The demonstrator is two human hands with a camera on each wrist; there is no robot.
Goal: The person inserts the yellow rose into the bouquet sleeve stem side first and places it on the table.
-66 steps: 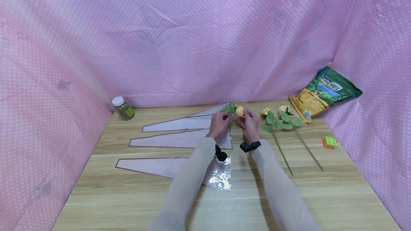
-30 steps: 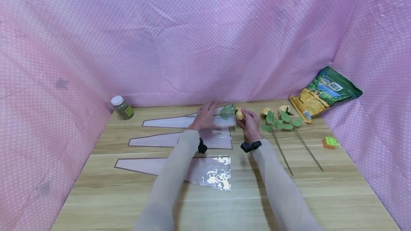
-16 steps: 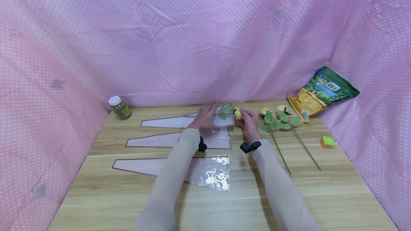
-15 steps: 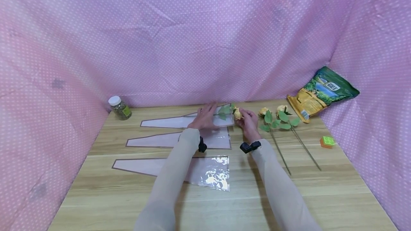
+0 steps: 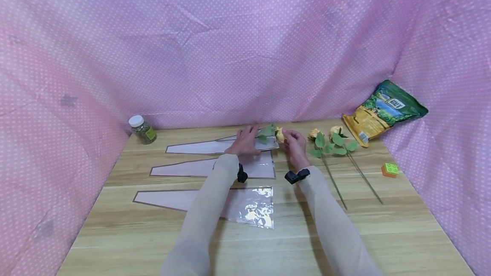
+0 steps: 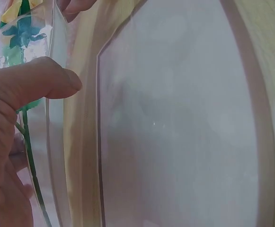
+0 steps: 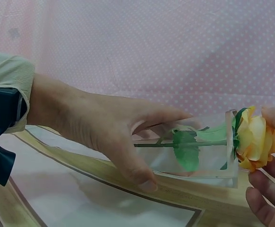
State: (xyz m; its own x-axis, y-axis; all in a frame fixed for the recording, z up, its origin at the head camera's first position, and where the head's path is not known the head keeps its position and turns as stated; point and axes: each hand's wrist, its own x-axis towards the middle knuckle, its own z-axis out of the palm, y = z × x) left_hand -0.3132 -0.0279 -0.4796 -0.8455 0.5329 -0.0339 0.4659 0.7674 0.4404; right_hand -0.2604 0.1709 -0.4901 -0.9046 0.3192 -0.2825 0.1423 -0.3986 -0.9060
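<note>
A yellow artificial rose [image 7: 256, 139] lies lengthwise in a clear, dark-edged flower sleeve [image 5: 192, 147], its bloom just outside the wide end. Green leaves [image 7: 187, 151] and the stem show through the film. My left hand [image 5: 244, 140] spans the sleeve, thumb along the near edge and fingers along the far edge; the film bulges between them. From the right, my right hand [image 5: 296, 146] holds the bloom by its petals with thumb and fingers, as the right wrist view shows. Part of the stem is hidden under my left hand.
Two more flat sleeves, a middle one [image 5: 180, 169] and a front one [image 5: 168, 197], lie nearer me. Two yellow roses [image 5: 314, 134] [image 5: 336, 130] lie to the right. Beyond are a green-yellow bag [image 5: 383, 107] and a toy block [image 5: 390, 169]. A white-lidded jar [image 5: 143, 131] stands far left.
My left hand has gone from the leaves back onto the sleeve and spread across it. The rose has shifted slightly left with my right hand, and the sleeve's wide end has narrowed.
</note>
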